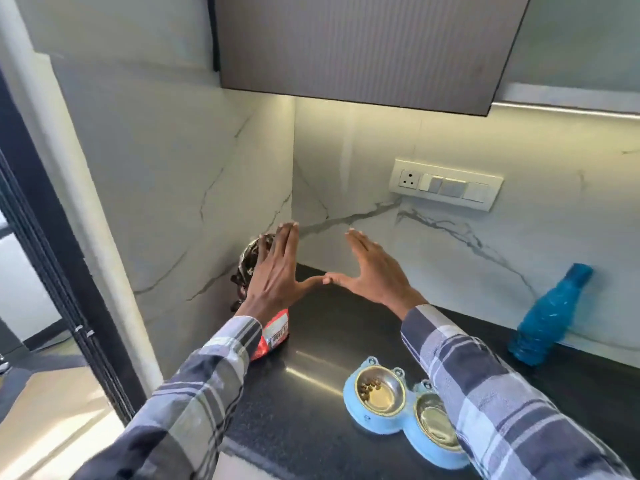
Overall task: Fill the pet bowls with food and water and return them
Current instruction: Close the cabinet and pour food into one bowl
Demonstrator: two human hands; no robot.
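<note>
A home kitchen corner. A dark polished countertop (311, 344) meets white marble-veined wall panels (450, 251) under a lit overhead cabinet (363, 46). A switch and socket plate (446, 184) sits on the far wall, right of the corner.

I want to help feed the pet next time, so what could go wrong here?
1. The bowl stand sits close to the counter edge, under the right sleeve; a brush of the arm might knock it off.
2. The food bag stands right at the counter's end, behind the left hand; a bump could tip it and spill food.
3. The blue bottle leans against the wall and might slide over.
</note>
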